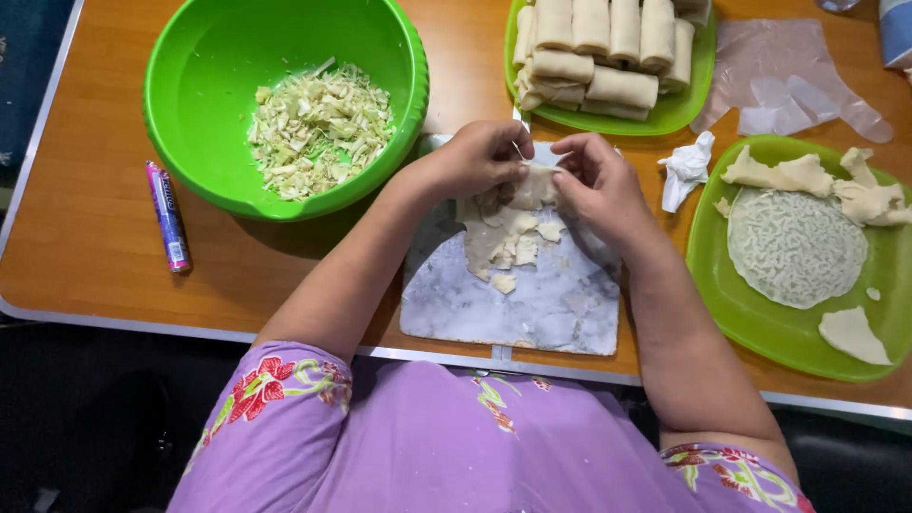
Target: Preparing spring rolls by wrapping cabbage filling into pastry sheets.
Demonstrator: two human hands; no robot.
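Observation:
My left hand (480, 157) and my right hand (594, 180) meet over a grey marble board (532, 304), both pinching a thin pale wrapper (532, 185). Torn pieces of wrapper (508, 247) lie on the board below the hands. A big green bowl (190, 104) with shredded cabbage (318, 128) stands to the left of my left hand. Behind the hands, a green plate (665, 114) carries stacked rolled spring rolls (598, 57).
At right, a green square plate (769, 332) holds a round lacy wrapper (793, 247) and torn scraps. A crumpled tissue (686, 169) and clear plastic gloves (798, 81) lie nearby. A purple tube (168, 217) rests on the wooden table (85, 228) at left.

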